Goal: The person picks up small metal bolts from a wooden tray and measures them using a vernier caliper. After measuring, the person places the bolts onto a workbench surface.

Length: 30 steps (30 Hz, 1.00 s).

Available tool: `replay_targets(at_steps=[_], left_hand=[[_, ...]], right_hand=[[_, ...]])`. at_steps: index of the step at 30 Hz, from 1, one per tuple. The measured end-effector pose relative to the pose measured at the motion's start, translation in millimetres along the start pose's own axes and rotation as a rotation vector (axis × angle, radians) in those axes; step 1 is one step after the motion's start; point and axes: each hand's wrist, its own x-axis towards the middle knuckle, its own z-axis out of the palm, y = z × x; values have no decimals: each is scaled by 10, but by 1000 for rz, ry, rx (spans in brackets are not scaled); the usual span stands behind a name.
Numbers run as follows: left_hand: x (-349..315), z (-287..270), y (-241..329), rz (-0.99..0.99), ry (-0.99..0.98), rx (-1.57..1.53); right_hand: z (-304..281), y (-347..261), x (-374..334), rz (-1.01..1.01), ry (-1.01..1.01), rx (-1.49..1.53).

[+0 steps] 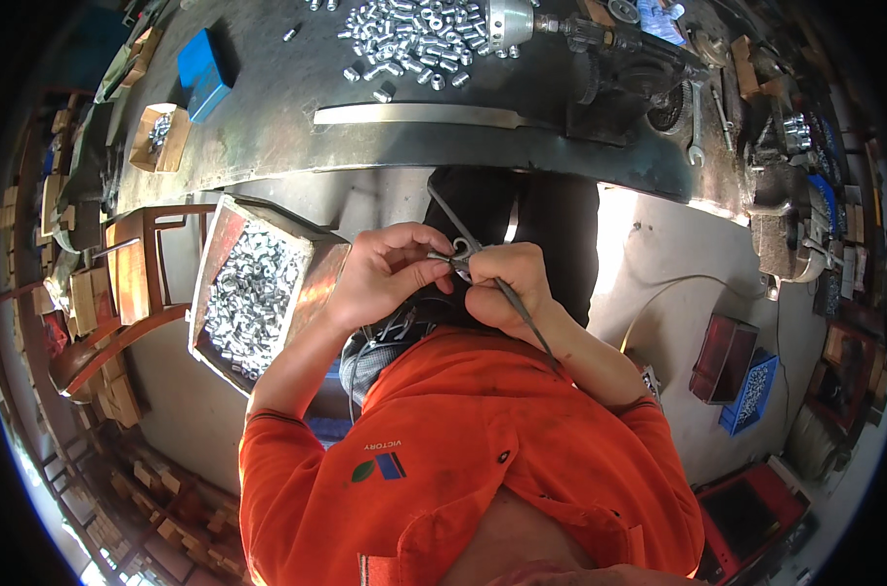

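Observation:
In front of my waist, my left hand (390, 269) is closed in a pinch, thumb and forefinger on a small metal fitting (455, 257) mostly hidden by the fingers. Against it sits my right hand (510, 283), its fingers wrapped round a long, slim grey metal tool (451, 207). One end of this tool slants up toward the workbench; the other, dark and tapering, sticks out below the fist toward my orange shirt. Its exact kind I cannot make out. Both hands meet at the fitting.
A wooden box (312, 283) full of shiny metal fittings stands left of my left forearm. The workbench (258, 146) ahead bears a heap of fittings (414, 39), a flat metal strip (414, 115), a blue box (205, 76), a chuck (510, 24) and a wrench (696, 127).

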Motion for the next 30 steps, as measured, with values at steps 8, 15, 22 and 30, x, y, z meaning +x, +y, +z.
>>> replay_targets(at_steps=[8, 15, 22, 30], left_hand=[[16, -137, -61, 12, 59, 102], [106, -390, -111, 384, 362, 988], [85, -398, -147, 474, 325, 1076], [181, -166, -142, 717, 149, 1120]], right_hand=[[-98, -19, -21, 28, 23, -37], [-171, -353, -67, -139, -121, 175], [-111, -351, -60, -151, -173, 88], [151, 37, 87, 50, -137, -3]])
